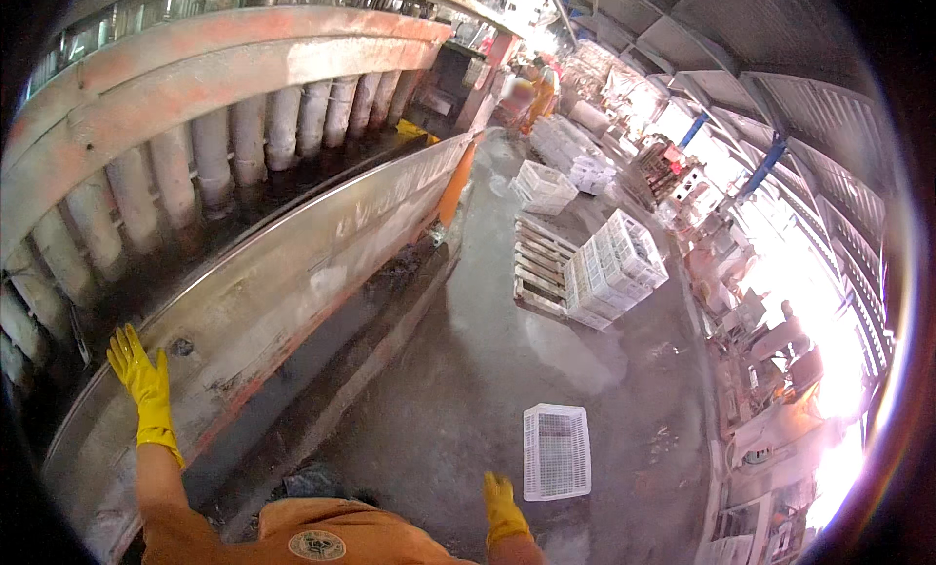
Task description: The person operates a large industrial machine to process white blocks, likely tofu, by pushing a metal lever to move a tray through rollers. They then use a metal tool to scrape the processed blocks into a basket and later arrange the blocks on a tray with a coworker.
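One left hand spreads wide at the stiff metal wall, apparently touching; the right hand's grip I cannot tell. Ahead-right of it, the floor's white crate looks light, rigid, best held by opposite sides.
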`<state>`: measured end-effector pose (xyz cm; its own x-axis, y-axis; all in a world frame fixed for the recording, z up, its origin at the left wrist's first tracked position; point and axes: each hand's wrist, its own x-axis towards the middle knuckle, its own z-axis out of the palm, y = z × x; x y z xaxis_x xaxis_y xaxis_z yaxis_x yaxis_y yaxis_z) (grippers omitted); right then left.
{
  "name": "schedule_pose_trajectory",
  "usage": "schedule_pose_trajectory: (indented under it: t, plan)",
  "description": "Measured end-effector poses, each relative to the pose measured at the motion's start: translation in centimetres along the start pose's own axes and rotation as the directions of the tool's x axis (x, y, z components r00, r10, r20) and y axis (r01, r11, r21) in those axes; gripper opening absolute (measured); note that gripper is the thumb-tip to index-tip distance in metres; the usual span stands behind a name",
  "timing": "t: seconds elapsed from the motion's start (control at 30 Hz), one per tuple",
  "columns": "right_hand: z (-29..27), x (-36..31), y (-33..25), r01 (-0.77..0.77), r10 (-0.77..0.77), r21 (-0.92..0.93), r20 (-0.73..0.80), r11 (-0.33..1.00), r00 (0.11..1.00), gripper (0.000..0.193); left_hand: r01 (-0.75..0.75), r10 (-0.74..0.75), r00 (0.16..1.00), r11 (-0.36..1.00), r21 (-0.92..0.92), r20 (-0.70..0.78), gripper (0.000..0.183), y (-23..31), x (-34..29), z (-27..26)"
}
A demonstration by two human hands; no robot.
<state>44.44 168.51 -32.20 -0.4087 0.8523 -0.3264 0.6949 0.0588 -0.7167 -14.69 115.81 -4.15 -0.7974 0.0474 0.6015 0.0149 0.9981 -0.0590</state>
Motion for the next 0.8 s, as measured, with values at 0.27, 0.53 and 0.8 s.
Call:
schedule_pose_trajectory:
  t: [0.27, 0.53, 0.8]
  plan:
    - [2.8, 14.4, -14.0, 0.12, -0.213, 0.422, 0.18, 0.899, 0.96, 0.045, 0.096, -0.071, 0.969, 0.991, 0.094, -0.236, 0.08, 6.0, 2.0, 6.0]
    - [0.7, 17.1, -3.1, -0.389, 0.397, -0.104, 0.389, 0.916, 0.831, 0.045, -0.006, 0.008, 0.968, 1.0, 0.009, -0.251, 0.081, 27.4, 7.8, 9.9]
    - [-3.0, 30.5, -8.1, -0.556, 0.504, 0.251, 0.244, 0.792, 0.829, 0.042, -0.294, 0.259, 0.95, 0.929, -0.224, -0.174, 0.079, 54.9, 17.0, 15.1]
